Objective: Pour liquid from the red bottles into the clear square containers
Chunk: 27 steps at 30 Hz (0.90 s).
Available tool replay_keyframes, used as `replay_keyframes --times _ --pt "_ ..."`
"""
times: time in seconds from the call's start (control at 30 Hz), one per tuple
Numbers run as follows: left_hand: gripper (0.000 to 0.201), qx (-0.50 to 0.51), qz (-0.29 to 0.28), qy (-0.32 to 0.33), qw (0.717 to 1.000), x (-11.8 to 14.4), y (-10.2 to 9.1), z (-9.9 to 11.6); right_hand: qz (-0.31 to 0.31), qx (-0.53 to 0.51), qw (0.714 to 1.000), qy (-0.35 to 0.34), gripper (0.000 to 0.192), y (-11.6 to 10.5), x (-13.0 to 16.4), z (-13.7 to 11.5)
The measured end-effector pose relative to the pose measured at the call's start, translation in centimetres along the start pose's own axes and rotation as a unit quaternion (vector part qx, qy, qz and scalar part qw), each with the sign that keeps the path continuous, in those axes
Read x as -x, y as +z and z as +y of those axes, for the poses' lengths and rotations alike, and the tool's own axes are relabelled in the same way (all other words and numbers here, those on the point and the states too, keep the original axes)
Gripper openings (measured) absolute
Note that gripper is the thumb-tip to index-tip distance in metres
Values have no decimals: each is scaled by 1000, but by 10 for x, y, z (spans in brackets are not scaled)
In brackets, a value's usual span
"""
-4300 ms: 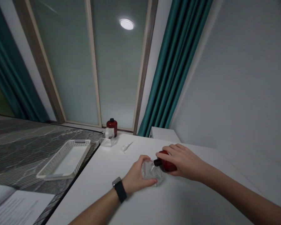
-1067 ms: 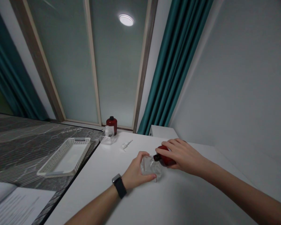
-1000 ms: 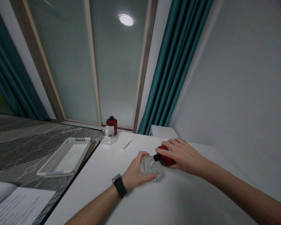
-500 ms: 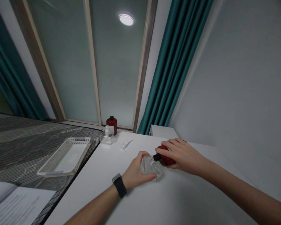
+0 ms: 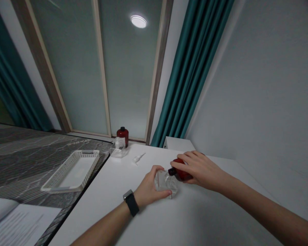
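Head view: the left hand [image 5: 148, 191] wraps its fingers around a clear bottle [image 5: 166, 182] standing on the white surface [image 5: 190, 218]. The right hand [image 5: 199, 169] grips a red bottle [image 5: 181, 173], tipped so its dark neck meets the clear one. It looks like pouring; a slow, steady tilt seems needed.

The clear bottle [image 5: 165, 182] in the left hand [image 5: 149, 190] looks like glossy glass or hard plastic; which one cannot be told. The red bottle [image 5: 181, 172] under the right hand [image 5: 199, 169] is glossy, see-through plastic or glass with a dark cap. The table [image 5: 169, 218] is smooth, matt white. The basket [image 5: 73, 172] is white perforated plastic. The watch [image 5: 131, 203] has a matt black strap. The curtain [image 5: 190, 73] is teal cloth in soft folds. The papers [image 5: 17, 227] are printed and matt.
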<state>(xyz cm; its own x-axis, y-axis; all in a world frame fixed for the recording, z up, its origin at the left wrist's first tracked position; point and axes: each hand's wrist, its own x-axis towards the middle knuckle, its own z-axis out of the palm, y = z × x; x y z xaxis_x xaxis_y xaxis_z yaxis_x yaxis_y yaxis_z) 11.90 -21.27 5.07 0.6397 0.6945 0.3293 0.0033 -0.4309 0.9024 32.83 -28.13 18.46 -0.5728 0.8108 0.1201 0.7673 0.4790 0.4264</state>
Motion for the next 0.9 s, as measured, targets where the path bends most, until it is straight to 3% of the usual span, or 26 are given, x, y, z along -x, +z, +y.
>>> replay_keyframes --times 0.43,0.9 --pt "66 1 6 7 1000 0 0 -2 -20 15 1000 -11 62 -5 -2 0" --pt "66 -1 6 0 1000 0 0 0 5 27 999 -18 55 -5 -1 1"
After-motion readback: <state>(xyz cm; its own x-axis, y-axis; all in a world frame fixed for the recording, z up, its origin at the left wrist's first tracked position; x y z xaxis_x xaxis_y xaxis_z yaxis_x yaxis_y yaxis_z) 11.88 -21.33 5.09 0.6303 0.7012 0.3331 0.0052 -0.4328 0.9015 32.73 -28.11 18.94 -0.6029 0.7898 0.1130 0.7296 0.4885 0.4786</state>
